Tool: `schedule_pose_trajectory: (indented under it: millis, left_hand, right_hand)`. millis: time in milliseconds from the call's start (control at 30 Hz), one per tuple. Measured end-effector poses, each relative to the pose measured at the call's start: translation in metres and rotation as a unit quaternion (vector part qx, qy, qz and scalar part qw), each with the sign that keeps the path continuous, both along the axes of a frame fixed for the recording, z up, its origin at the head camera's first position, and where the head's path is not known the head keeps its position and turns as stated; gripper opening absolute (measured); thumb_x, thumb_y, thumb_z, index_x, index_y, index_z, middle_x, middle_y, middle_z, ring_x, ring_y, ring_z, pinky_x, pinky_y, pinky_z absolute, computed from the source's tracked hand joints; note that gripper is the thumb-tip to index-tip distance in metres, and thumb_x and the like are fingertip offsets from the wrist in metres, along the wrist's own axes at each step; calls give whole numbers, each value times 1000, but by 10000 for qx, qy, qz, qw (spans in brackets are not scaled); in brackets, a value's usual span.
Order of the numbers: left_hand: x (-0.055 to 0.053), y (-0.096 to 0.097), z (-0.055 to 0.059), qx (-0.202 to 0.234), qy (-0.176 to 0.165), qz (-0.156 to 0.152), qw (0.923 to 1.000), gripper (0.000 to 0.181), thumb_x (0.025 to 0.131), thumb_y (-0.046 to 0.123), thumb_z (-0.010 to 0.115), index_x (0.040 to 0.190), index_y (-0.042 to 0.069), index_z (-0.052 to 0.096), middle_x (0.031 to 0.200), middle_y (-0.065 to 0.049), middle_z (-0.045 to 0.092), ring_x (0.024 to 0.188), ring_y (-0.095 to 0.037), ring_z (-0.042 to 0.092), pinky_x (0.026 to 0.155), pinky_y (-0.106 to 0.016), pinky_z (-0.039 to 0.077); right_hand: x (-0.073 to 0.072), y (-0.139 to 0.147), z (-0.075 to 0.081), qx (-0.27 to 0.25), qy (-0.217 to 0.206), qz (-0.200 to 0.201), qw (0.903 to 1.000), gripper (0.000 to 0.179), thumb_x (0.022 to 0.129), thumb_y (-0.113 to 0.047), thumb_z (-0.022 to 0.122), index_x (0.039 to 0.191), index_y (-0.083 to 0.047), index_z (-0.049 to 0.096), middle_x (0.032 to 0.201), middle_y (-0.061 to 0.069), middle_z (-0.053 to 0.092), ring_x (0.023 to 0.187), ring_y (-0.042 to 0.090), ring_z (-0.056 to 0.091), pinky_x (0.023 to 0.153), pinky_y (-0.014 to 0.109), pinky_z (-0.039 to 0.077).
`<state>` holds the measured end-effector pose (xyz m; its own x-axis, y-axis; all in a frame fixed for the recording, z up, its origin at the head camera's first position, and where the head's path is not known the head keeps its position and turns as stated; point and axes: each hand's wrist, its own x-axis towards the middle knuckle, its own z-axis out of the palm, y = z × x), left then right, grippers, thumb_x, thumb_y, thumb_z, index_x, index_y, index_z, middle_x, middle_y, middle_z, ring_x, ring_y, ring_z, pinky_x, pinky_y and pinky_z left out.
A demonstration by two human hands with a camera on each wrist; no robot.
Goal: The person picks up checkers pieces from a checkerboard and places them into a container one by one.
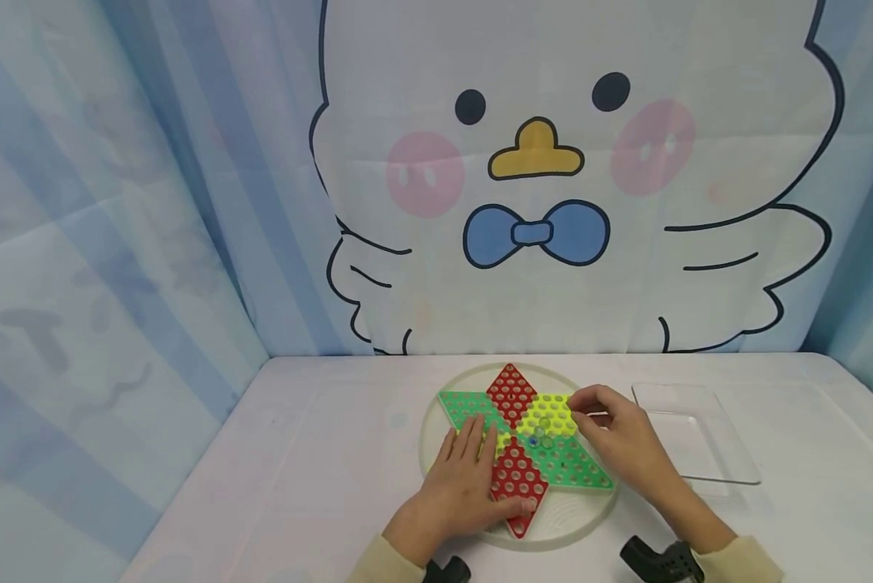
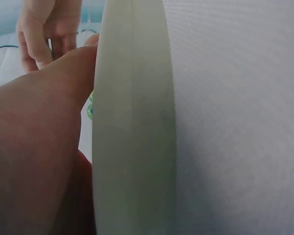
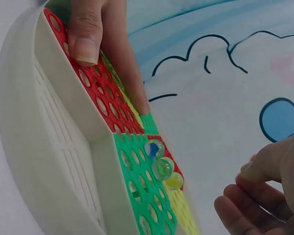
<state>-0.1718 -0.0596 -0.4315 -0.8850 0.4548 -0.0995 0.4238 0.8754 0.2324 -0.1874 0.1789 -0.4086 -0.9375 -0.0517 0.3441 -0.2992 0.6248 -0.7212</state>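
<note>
A star-shaped Chinese checkers board (image 1: 575, 470) with red, green and yellow holed sections sits on a round off-white base (image 1: 436, 421). Several glass marbles (image 3: 161, 169) lie close together near the star's centre, on the green and yellow sections. My left hand (image 1: 462, 486) rests on the left side of the board with fingers extended, its thumb (image 3: 88, 49) on the near red section. Over the right edge of the yellow section hovers my right hand (image 1: 619, 433), fingers loosely curled. The right wrist view shows it apart from the board, with nothing visible between thumb and fingers.
On the table (image 1: 298, 453), right of the board, lies a clear plastic lid or tray (image 1: 728, 441), partly behind my right forearm. A curtain (image 1: 422, 300) with a cartoon bird hangs along the back edge of the table.
</note>
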Motion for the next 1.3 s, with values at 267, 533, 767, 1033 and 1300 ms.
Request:
schedule_pose_trajectory:
  millis: [267, 533, 767, 1033, 1300]
  left_hand:
    - [1, 0, 1, -1, -28, 2, 10000, 107, 86, 81, 43, 159, 7, 18, 167, -14, 10, 156, -27, 8, 125, -49, 14]
    - [1, 0, 2, -8, 27, -1, 10000, 106, 87, 80, 44, 159, 7, 19, 167, -15, 12, 156, -27, 9, 125, -49, 15]
    - [1, 0, 1, -12, 1, 12, 10000, 106, 86, 80, 45, 159, 7, 19, 167, -14, 11, 156, -27, 9, 125, -49, 15]
    - [0, 0, -1, -40, 54, -14, 10000, 106, 86, 81, 43, 159, 8, 18, 167, -14, 10, 156, -27, 8, 125, -49, 15]
    - [0, 0, -1, -51, 158, -45, 9999, 106, 87, 80, 45, 158, 6, 20, 167, -16, 12, 156, -28, 10, 124, -49, 16]
  right_hand:
    - [0, -10, -10, -266, 216, 324, 9989, 11, 91, -2, 68, 100, -8, 67, 101, 5, 70, 92, 6, 65, 77, 20, 57]
    - [-2, -16, -19, -232, -45, 414, 9989, 13, 90, 1, 68, 100, -7, 67, 100, 4, 70, 94, 20, 67, 79, 22, 57]
    - [-2, -19, -24, -44, -197, 363, 9991, 14, 88, 1, 69, 98, -9, 67, 98, 1, 70, 91, 14, 66, 77, 23, 56]
    - [-2, -21, -30, 43, 58, 442, 9990, 20, 84, 4, 72, 97, -10, 67, 94, -1, 69, 84, 6, 61, 74, 23, 54]
    - [-1, -24, -35, 41, 267, 548, 9981, 24, 80, 7, 74, 94, -11, 67, 92, -3, 68, 83, 5, 62, 74, 24, 54]
